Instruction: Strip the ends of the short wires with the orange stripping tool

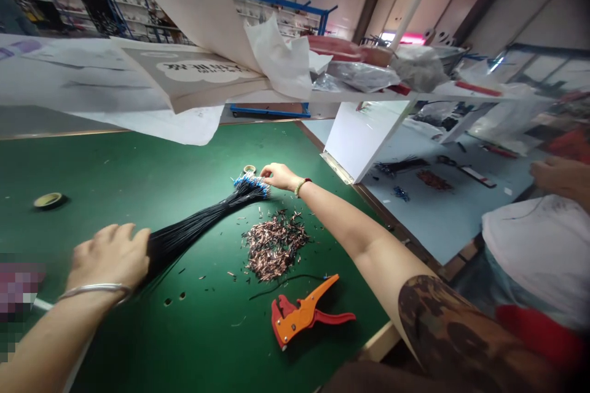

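Observation:
A bundle of black wires (198, 223) lies across the green tabletop, its far ends fitted with blue and metallic tips (251, 183). My left hand (113, 252), with a silver bangle at the wrist, is closed over the near end of the bundle; its palm side is hidden. At the tipped ends, my right hand (279, 176) has its fingers bent together on the wires. Orange and red wire strippers (299, 316) lie near the front of the table. One loose black wire (288, 279) rests just above them.
A pile of copper and black offcuts (275, 242) sits right of the bundle. Tape rolls lie at left (48, 201) and behind the tips (249, 169). A shelf overhead holds a cardboard box (193, 77) and plastic bags. At right, a person (539, 252) sits by another table (428, 215).

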Demonstrator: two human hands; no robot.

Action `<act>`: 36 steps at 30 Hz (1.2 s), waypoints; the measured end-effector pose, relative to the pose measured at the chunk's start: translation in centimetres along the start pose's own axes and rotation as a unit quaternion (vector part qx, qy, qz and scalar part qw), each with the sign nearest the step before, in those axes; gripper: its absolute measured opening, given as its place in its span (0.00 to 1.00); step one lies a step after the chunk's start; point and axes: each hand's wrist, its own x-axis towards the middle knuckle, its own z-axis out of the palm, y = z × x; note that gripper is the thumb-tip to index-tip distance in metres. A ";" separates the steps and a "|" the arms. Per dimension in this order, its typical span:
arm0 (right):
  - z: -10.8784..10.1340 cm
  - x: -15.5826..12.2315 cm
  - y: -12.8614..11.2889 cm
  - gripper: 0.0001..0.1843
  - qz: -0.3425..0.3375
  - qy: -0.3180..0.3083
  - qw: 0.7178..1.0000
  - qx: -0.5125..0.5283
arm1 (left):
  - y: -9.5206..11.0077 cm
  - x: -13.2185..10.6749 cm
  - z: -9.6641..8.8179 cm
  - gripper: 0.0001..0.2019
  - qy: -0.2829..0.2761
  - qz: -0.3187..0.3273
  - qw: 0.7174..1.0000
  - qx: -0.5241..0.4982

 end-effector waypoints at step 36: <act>-5.2 -12.8 2.3 0.10 -0.086 0.047 0.990 0.101 | 7.1 9.4 -0.7 0.12 -0.093 0.076 0.992 -0.039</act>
